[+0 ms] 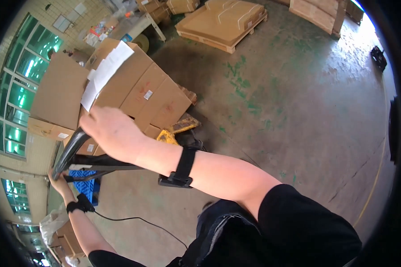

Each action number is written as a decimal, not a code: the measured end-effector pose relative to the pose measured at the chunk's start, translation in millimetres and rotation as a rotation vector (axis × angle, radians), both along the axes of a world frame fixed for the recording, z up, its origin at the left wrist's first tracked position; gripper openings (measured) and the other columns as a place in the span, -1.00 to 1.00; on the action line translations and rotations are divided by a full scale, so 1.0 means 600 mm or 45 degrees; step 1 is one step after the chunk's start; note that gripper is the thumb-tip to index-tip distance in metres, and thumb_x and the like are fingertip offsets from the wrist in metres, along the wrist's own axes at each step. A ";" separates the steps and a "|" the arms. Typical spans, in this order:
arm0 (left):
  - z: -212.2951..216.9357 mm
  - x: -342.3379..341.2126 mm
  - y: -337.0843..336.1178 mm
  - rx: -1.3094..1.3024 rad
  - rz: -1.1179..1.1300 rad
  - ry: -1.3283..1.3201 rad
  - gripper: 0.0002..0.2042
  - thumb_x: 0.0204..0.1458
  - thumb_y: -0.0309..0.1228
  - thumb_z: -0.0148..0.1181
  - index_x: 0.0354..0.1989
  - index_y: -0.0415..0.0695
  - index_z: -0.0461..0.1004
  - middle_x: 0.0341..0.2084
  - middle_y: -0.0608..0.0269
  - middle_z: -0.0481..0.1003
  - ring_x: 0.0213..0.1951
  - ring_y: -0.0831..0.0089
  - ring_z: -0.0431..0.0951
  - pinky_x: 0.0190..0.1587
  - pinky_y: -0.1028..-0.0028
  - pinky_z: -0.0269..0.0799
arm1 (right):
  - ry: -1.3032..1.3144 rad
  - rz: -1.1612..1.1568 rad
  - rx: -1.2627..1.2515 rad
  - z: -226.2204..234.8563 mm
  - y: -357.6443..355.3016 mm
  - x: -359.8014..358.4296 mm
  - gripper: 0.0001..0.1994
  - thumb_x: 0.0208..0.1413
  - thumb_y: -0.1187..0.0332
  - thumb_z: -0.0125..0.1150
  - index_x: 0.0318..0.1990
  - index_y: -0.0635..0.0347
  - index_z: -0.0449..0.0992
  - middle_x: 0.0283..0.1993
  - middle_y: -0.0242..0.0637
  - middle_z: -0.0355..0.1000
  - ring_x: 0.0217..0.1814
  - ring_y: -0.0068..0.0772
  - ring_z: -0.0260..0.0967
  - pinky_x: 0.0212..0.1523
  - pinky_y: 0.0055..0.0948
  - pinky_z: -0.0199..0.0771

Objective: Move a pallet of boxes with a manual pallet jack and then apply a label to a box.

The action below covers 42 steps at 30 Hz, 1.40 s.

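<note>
Both my hands are on the black looped handle (72,146) of a pallet jack, whose yellow body (166,136) shows beyond my right forearm. My right hand (108,128) is closed round the handle's upper end, fingers partly hidden behind the fist. Farther down on the left, my left hand (57,181) wraps the other end of the handle. Large cardboard boxes (136,91) stand on a wooden pallet (188,94) just past the handle. White paper sheets (109,70) lie along the top edge of the boxes.
A blue plastic pallet (90,189) is on the floor behind the handle. Farther off, a wooden pallet (229,46) carries flat strapped cartons (225,18). A cluttered table (140,27) stands at the back, a wooden crate (318,13) at the far right. Green-framed windows (29,58) line the left wall.
</note>
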<state>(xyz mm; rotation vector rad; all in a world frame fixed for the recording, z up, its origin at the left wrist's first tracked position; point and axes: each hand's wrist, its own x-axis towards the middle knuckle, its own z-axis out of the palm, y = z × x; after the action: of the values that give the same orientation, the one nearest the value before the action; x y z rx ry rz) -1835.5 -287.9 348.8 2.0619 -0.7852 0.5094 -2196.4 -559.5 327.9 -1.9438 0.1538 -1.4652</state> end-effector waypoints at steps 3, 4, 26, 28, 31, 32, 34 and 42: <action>-0.016 -0.099 0.034 -0.003 0.114 0.016 -0.76 -0.05 -0.68 -0.03 -0.16 -0.24 0.29 -0.49 0.31 0.36 -0.48 0.57 0.35 -0.38 0.58 0.30 | -0.073 0.079 0.026 -0.025 -0.021 -0.027 -0.91 -0.10 0.46 -0.02 -0.40 0.23 0.26 -0.40 -0.14 0.24 -0.35 -0.11 0.29 -0.37 -0.23 0.31; -0.025 -0.149 0.016 -0.010 0.174 0.029 -0.75 -0.05 -0.68 -0.02 -0.15 -0.24 0.29 -0.48 0.30 0.36 -0.46 0.56 0.35 -0.37 0.58 0.30 | -0.040 0.106 0.019 -0.037 -0.036 -0.032 -0.91 -0.10 0.46 -0.02 -0.39 0.23 0.26 -0.40 -0.14 0.24 -0.35 -0.11 0.29 -0.37 -0.23 0.31; -0.081 -0.720 -0.021 -0.066 0.923 -0.104 -0.69 -0.07 -0.60 0.03 -0.08 -0.24 0.30 -0.25 0.26 0.31 -0.20 0.42 0.32 -0.14 0.48 0.28 | 0.132 1.184 -0.146 -0.111 -0.307 -0.123 -0.77 -0.12 0.42 0.09 -0.27 0.21 0.24 -0.32 -0.13 0.24 -0.25 -0.04 0.31 -0.36 -0.17 0.30; -0.111 -0.865 -0.076 -0.008 0.951 0.098 -0.63 -0.11 -0.61 0.10 -0.06 -0.30 0.29 -0.22 0.24 0.32 -0.17 0.40 0.33 -0.08 0.44 0.27 | 0.257 1.224 -0.356 -0.124 -0.374 -0.197 -0.64 -0.23 0.29 0.27 -0.31 0.21 0.26 -0.33 -0.17 0.27 -0.29 -0.06 0.35 -0.40 -0.16 0.34; -0.059 -1.024 -0.175 1.017 0.625 0.541 -0.66 -0.29 -0.41 0.30 -0.33 -0.29 0.38 -0.47 0.28 0.37 -0.40 0.52 0.36 -0.27 0.53 0.29 | 0.671 1.522 -1.077 -0.123 -0.431 -0.273 -0.54 -0.40 -0.01 0.37 -0.46 0.19 0.46 -0.48 -0.19 0.40 -0.38 -0.12 0.43 -0.38 -0.22 0.43; -0.046 -1.028 -0.193 1.065 0.718 0.665 -0.72 -0.21 -0.36 0.26 -0.39 -0.29 0.39 -0.52 0.16 0.38 -0.42 0.44 0.37 -0.28 0.45 0.28 | 0.727 1.489 -1.307 -0.099 -0.425 -0.287 -0.56 -0.40 -0.03 0.35 -0.51 0.19 0.49 -0.49 -0.19 0.44 -0.38 -0.16 0.43 -0.37 -0.23 0.43; -0.062 -1.009 -0.161 0.760 0.844 0.513 -0.69 -0.03 -0.23 0.06 -0.48 -0.31 0.40 -0.59 0.05 0.38 -0.47 0.35 0.36 -0.33 0.36 0.26 | 0.829 1.526 -1.351 -0.066 -0.385 -0.266 -0.59 -0.39 -0.02 0.36 -0.57 0.20 0.54 -0.57 -0.21 0.47 -0.51 -0.22 0.42 -0.48 -0.28 0.40; -0.234 -1.155 -0.258 0.454 0.965 0.405 -0.51 0.14 -0.10 -0.19 -0.62 -0.30 0.29 -0.75 0.14 0.23 -0.60 0.43 0.16 -0.52 0.33 0.12 | 1.018 1.148 -1.119 -0.226 -0.411 -0.433 -0.84 -0.39 0.40 0.18 -0.51 0.10 0.50 -0.52 -0.22 0.45 -0.39 -0.13 0.44 -0.41 -0.21 0.41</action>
<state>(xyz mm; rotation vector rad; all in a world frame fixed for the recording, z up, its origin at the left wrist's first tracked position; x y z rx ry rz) -2528.4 -442.9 208.5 2.6701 0.1371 0.4399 -2456.3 -806.1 192.5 -2.6140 -1.0377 -0.0704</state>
